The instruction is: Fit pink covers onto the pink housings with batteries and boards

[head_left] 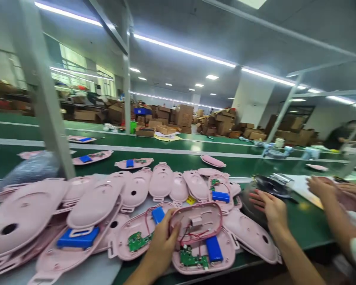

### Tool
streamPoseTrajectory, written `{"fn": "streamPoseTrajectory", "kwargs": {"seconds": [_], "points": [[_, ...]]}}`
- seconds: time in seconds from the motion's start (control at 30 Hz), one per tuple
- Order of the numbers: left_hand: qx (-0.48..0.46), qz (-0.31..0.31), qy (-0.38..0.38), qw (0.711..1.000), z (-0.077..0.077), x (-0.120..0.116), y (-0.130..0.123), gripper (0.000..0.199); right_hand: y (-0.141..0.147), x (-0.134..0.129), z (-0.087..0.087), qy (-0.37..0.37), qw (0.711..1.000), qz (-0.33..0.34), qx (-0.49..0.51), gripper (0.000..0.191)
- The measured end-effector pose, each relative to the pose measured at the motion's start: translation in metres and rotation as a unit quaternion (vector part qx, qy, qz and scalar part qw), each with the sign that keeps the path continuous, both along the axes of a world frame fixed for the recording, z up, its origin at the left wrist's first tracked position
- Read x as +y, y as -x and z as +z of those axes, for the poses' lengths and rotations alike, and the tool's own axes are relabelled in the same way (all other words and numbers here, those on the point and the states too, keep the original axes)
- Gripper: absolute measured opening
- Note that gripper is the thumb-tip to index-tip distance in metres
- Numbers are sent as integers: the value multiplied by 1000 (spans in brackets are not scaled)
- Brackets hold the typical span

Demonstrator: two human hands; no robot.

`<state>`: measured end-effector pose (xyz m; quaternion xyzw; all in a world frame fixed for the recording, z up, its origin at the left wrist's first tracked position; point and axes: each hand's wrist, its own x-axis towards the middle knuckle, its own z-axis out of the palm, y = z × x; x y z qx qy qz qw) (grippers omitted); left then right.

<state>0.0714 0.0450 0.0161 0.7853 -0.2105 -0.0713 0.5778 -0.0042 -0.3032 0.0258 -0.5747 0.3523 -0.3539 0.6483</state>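
Note:
My left hand (163, 245) grips the left end of a pink inner shell (209, 233), which is tilted with its hollow side showing. Red and black wires run from it down to a green circuit board (192, 258) in a larger pink shell (178, 267) just below. That larger shell also holds a blue battery (214, 249). To the right, my right hand (271, 209) is raised with fingers spread and nothing in it, above a pink cover (252, 235). Another open shell with a board (138, 240) and a blue battery (158, 215) lies left of the held part.
Many pink shells (97, 202) pile up at the left and centre. Metal posts (44, 91) stand along the green bench (180, 148). A black round object (269, 186) lies at the right, near another person's hands (323, 188). Cardboard boxes (185, 116) fill the background.

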Motion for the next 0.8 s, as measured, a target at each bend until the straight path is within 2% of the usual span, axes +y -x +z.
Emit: {"fn": "streamPoseTrajectory", "kwargs": {"seconds": [0.13, 0.23, 0.43, 0.6, 0.8], "points": [[-16, -43, 18, 999, 9, -3, -5, 50, -5, 1, 6, 14, 1000, -3, -14, 55], [-27, -40, 11, 999, 13, -3, -5, 48, -6, 1, 7, 19, 1000, -2, -17, 53], [25, -34, 1, 999, 12, -4, -5, 57, -9, 1, 6, 17, 1000, -11, -21, 50], [-9, -11, 3, 1000, 18, -4, -1, 55, -10, 1, 6, 11, 999, -21, -23, 47], [-19, -18, 1, 1000, 20, -4, 0, 54, -12, 3, 9, -7, 999, -37, -28, 42]]}}
